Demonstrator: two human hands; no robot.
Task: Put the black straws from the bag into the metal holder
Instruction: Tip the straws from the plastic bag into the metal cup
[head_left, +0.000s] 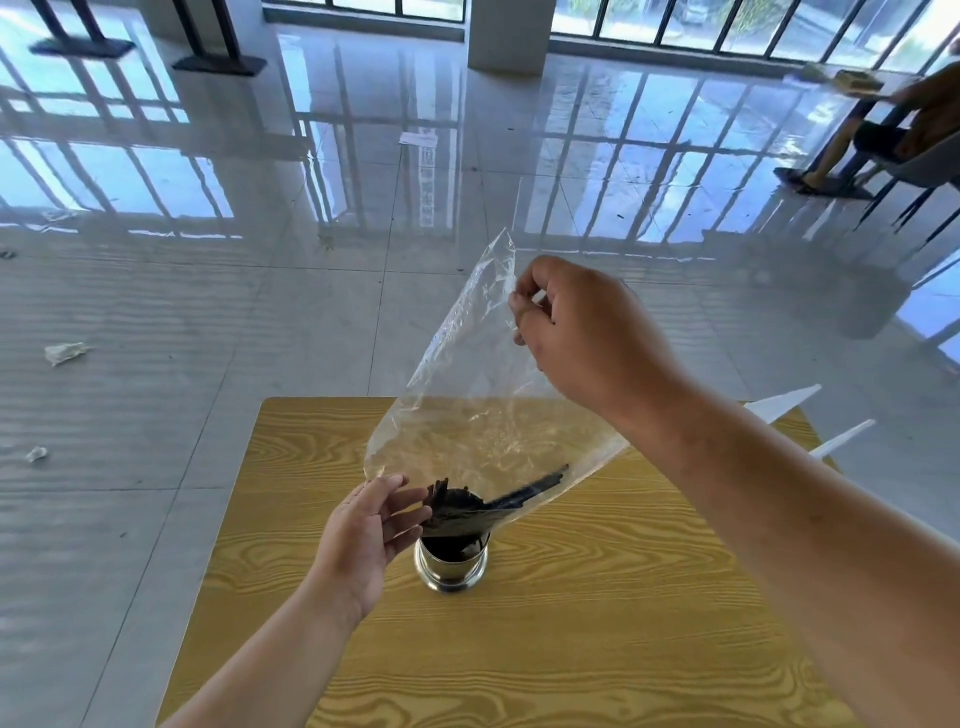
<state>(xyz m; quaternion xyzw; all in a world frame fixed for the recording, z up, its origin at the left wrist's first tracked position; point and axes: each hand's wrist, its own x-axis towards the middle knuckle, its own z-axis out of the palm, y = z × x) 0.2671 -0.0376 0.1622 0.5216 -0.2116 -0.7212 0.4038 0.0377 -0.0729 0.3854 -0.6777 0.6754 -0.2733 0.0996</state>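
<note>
A clear plastic bag (467, 374) hangs tilted over the round metal holder (451, 566), which stands upright on the yellow wooden table (519, 649). My right hand (582, 332) pinches the bag's upper edge, held high. A bunch of black straws (478, 506) lies in the bag's lower end, right above the holder's mouth; some look to be inside the holder. My left hand (369, 530) is beside the bag's lower corner, fingers spread and touching the plastic next to the straw tips.
The table's far edge is just beyond the bag. White chair parts (784, 402) stick out at the table's right corner. Crumpled paper (65, 353) lies on the glossy tiled floor at left. A person sits on a chair (883, 145) far right.
</note>
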